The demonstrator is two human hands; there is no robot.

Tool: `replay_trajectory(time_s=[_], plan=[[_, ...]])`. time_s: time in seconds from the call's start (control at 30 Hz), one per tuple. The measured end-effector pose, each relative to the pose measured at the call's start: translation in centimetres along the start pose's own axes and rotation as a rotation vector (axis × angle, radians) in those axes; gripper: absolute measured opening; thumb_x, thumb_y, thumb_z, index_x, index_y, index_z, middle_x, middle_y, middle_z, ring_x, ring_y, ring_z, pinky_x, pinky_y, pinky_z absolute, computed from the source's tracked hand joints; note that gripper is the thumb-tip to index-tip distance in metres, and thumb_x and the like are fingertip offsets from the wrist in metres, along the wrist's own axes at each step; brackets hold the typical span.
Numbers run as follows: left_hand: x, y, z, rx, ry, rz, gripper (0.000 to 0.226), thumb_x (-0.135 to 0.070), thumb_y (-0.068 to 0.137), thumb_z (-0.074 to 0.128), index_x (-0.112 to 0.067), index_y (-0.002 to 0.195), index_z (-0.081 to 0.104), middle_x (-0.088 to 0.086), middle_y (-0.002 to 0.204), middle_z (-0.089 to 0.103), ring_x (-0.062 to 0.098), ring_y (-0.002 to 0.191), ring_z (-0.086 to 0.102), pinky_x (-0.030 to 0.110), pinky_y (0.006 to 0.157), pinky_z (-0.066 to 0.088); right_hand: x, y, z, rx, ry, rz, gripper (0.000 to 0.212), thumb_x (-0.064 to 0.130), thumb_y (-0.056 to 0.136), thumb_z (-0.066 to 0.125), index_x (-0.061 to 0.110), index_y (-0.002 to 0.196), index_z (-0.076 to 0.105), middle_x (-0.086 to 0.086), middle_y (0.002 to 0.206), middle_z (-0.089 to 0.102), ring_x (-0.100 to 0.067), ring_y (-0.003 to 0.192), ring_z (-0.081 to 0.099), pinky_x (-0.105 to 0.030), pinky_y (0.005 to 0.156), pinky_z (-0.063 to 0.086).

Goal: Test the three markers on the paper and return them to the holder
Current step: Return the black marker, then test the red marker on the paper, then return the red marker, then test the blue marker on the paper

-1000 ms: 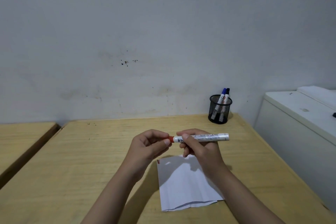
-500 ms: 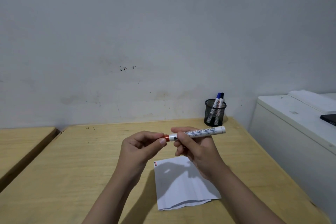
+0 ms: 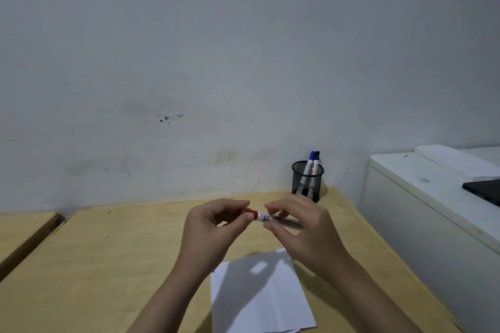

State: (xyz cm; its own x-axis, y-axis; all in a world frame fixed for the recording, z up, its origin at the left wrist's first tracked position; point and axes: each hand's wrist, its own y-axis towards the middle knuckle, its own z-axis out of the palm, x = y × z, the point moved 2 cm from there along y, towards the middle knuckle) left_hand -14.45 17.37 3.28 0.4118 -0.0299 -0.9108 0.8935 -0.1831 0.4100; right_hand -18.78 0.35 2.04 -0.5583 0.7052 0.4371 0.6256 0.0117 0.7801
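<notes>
Wooden desk fills the lower view, a grey wall behind it. Going left to right: the left hand is raised above the desk, thumb and forefinger pinched on the red cap end of a red marker. The marker lies level between the hands, white barrel pointing right. The right hand curls round the barrel with fingers loosely bent and partly spread; the picture is smeared there, so I cannot tell whether it grips firmly. The cap looks seated on the barrel, though whether it is going on or coming off cannot be told.

Below the hands, flat on the desk, lies the paper, white and creased. A tiny red mark shows at its left edge, beside the left wrist; that suggests the red marker has had its test, but the mark is too small to be sure. No blue or black strokes are visible.

Further right and back, against the wall, stands the black mesh holder with a blue marker and a black marker upright in it, touching. By my reading, one of three is in hand and two are untested.

Printing shows on all three barrels, dark on the red one, but none is legible. At far right a white cabinet carries a dark flat object.
</notes>
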Motion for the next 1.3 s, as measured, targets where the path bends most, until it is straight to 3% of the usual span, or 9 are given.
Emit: replay_trajectory(time_s=[0.1, 0.2, 0.43, 0.57, 0.7, 0.83, 0.97, 1.17, 1.3], plan=[[0.3, 1.5, 1.8, 0.051, -0.038, -0.013, 0.026, 0.003, 0.068, 0.075, -0.015, 0.087, 0.074, 0.007, 0.076, 0.077, 0.015, 0.073, 0.070, 0.019, 0.069, 0.056, -1.4, 0.3, -1.0, 0.038, -0.130, -0.111, 0.029, 0.017, 0.078, 0.070, 0.015, 0.107, 0.066, 0.000, 0.084, 0.067, -0.012, 0.077, 0.062, -0.031, 0.068, 0.052], [0.8, 3.6, 4.4, 0.082, -0.079, -0.009, 0.024, -0.003, 0.072, 0.074, -0.014, 0.094, 0.072, 0.009, 0.082, 0.077, 0.016, 0.079, 0.070, 0.023, 0.077, 0.057, -3.5, 1.5, -2.6, 0.027, -0.210, -0.153, 0.040, 0.014, 0.082, 0.064, 0.014, 0.121, 0.057, 0.000, 0.083, 0.060, -0.012, 0.074, 0.057, -0.027, 0.066, 0.050], [4.9, 11.0, 12.0, 0.112, 0.137, 0.022, 0.008, -0.016, 0.079, 0.070, -0.021, 0.086, 0.070, -0.005, 0.088, 0.071, 0.001, 0.079, 0.065, 0.007, 0.066, 0.048, -12.5, 8.4, -8.4, -0.340, 0.001, 0.174, 0.052, 0.000, 0.083, 0.061, 0.024, 0.128, 0.053, -0.001, 0.075, 0.056, -0.011, 0.066, 0.055, -0.013, 0.068, 0.049], [8.5, 15.1, 15.3, 0.120, 0.362, 0.062, 0.024, -0.023, 0.079, 0.069, -0.017, 0.102, 0.066, -0.003, 0.105, 0.062, 0.006, 0.096, 0.056, 0.018, 0.081, 0.041, -16.7, 11.4, -9.0, -0.427, -0.016, 0.257, 0.042, 0.002, 0.082, 0.061, 0.025, 0.116, 0.054, 0.001, 0.069, 0.056, -0.007, 0.059, 0.053, -0.012, 0.062, 0.047], [10.8, 17.1, 16.9, 0.150, 0.497, 0.114, 0.033, -0.030, 0.080, 0.066, -0.010, 0.106, 0.066, 0.005, 0.114, 0.064, 0.015, 0.105, 0.058, 0.019, 0.087, 0.038, -20.2, 11.8, -6.9, -0.304, -0.085, 0.355, 0.038, 0.002, 0.080, 0.061, 0.026, 0.109, 0.054, 0.000, 0.065, 0.056, -0.004, 0.053, 0.054, -0.010, 0.058, 0.046], [12.0, 17.4, 17.7, 0.128, 0.520, 0.121, 0.037, -0.031, 0.079, 0.069, -0.005, 0.105, 0.068, 0.008, 0.113, 0.066, 0.018, 0.107, 0.060, 0.015, 0.087, 0.037, -22.8, 10.6, -4.8, -0.139, -0.118, 0.560, 0.032, -0.002, 0.073, 0.059, 0.020, 0.096, 0.059, -0.005, 0.063, 0.057, -0.014, 0.054, 0.052, -0.029, 0.057, 0.047], [12.3, 17.4, 17.8, 0.090, 0.496, 0.102, 0.037, -0.028, 0.076, 0.073, -0.005, 0.104, 0.069, 0.007, 0.113, 0.067, 0.017, 0.107, 0.060, 0.014, 0.087, 0.036, -24.4, 9.7, -3.6, -0.077, -0.172, 0.656, 0.032, -0.003, 0.071, 0.056, 0.014, 0.099, 0.060, -0.001, 0.061, 0.056, -0.015, 0.058, 0.053, -0.032, 0.060, 0.048], [12.4, 17.3, 17.9, 0.063, 0.472, 0.088, 0.038, -0.027, 0.074, 0.074, -0.006, 0.105, 0.069, 0.006, 0.114, 0.066, 0.015, 0.108, 0.060, 0.015, 0.089, 0.037, -25.1, 10.8, -3.1, -0.004, -0.373, 0.602, 0.038, 0.018, 0.078, 0.063, 0.017, 0.116, 0.056, -0.008, 0.106, 0.051, -0.022, 0.094, 0.055, -0.035, 0.077, 0.049], [12.5, 17.4, 17.9, 0.057, 0.474, 0.095, 0.038, -0.028, 0.074, 0.075, -0.006, 0.104, 0.069, 0.006, 0.114, 0.066, 0.016, 0.107, 0.060, 0.018, 0.090, 0.039, -25.6, 11.6, -2.4, 0.014, -0.547, 0.547, 0.037, 0.026, 0.081, 0.061, 0.016, 0.116, 0.060, -0.009, 0.111, 0.051, -0.027, 0.108, 0.048, -0.039, 0.084, 0.045]])
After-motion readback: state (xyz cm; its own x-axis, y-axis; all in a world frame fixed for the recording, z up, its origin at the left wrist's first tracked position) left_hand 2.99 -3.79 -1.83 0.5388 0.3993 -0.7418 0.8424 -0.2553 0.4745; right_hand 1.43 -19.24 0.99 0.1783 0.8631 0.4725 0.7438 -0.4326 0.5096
